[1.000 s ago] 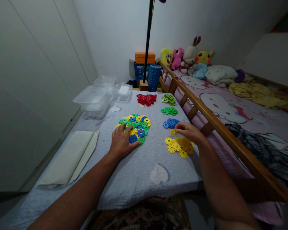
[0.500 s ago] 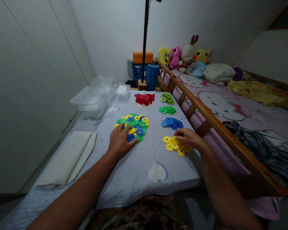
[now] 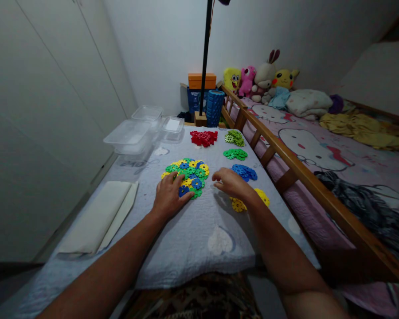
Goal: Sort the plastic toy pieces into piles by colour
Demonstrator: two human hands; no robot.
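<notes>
My left hand [image 3: 170, 193] rests with spread fingers on the near left side of a mixed pile of flower-shaped plastic discs [image 3: 190, 171] in green, yellow and blue. Just right of that pile, my right hand [image 3: 232, 181] hovers above the cloth, fingers curved and apart, with nothing visible in them. Its wrist and forearm partly cover the yellow discs [image 3: 262, 197]. Beyond lie single-colour piles: blue discs [image 3: 248, 172], green discs [image 3: 235, 153], light green pieces [image 3: 234, 138] and red pieces [image 3: 204, 138].
Clear plastic containers [image 3: 129, 133] stand at the table's far left. Nearer, a folded pale sheet [image 3: 93, 217] lies on the tablecloth [image 3: 186, 248]. A wooden bed rail [image 3: 286, 161] runs along the right side. A black pole [image 3: 204, 62] rises behind the table.
My right hand has moved left from the yellow discs to beside the mixed pile, its fingers opening. My left hand stays on the mixed pile. The view has shifted slightly.
</notes>
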